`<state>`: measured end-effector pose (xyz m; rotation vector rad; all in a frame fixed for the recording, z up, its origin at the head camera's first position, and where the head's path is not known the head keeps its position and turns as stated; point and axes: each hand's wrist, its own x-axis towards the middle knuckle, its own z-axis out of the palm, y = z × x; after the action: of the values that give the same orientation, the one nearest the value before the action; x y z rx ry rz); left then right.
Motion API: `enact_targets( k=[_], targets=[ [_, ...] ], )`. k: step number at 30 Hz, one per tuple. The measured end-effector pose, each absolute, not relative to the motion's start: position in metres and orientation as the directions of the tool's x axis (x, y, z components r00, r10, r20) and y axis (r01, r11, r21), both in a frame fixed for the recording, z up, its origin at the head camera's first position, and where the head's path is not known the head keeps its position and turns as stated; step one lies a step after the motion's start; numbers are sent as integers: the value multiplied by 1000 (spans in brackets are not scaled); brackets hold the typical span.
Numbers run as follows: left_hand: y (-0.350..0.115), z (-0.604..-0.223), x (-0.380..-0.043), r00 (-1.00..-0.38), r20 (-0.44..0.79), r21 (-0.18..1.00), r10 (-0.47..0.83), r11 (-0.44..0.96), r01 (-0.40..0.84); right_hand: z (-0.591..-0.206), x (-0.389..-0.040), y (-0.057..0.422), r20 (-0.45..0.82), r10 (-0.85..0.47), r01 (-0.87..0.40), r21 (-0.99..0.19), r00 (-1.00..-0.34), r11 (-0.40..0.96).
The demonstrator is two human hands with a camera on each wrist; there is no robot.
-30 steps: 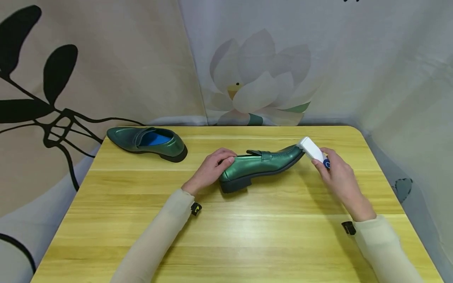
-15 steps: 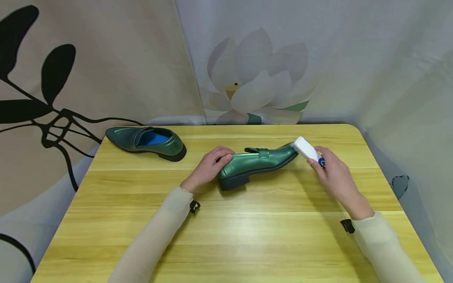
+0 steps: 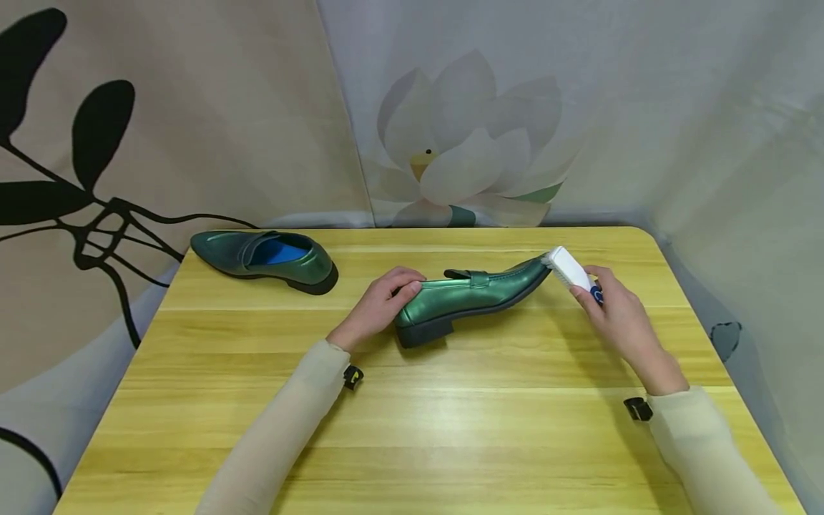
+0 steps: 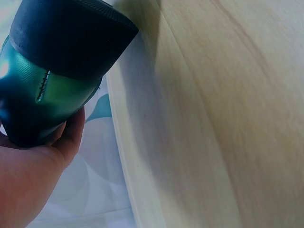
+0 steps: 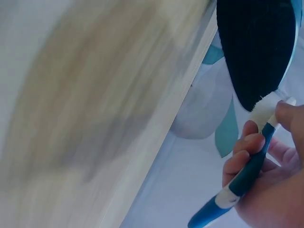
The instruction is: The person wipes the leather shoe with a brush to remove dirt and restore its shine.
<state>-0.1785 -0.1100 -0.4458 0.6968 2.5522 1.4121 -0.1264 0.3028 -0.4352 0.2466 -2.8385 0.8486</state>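
My left hand (image 3: 385, 300) grips a metallic green loafer (image 3: 457, 297) by the back of its collar, thumb outside. The shoe is tilted with its toe raised to the right; its black heel and back seam fill the top of the left wrist view. In my right hand (image 3: 614, 311) is a brush (image 3: 566, 268) with a white head and pale bristles, which meet the loafer's toe tip. The right wrist view shows fingers and thumb around its blue-and-white handle (image 5: 249, 173), with the loafer's dark sole (image 5: 256, 47) above.
A matching green loafer (image 3: 267, 261) with a blue insole lies at the table's back left, toe to the left. The wooden table (image 3: 450, 429) ends at a fabric backdrop (image 3: 257, 107) printed with a flower and leaves.
The brush moved slightly left along the toe, then back right to the toe tip. My left hand and the loafer stay nearly in place; the view shifted a little.
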Motion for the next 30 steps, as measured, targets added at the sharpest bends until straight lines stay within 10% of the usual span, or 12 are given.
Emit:
enact_targets(
  k=[13,30],
  targets=[
    [-110,-446,-179,-886,103,843,453,433,320,-442,-95,269,325,-202,-342,-464,-924,818],
    [-109,-447,-178,-886,124,837,448,432,336,-439,-121,302,252,-58,-181,-502,-966,846]
  ],
)
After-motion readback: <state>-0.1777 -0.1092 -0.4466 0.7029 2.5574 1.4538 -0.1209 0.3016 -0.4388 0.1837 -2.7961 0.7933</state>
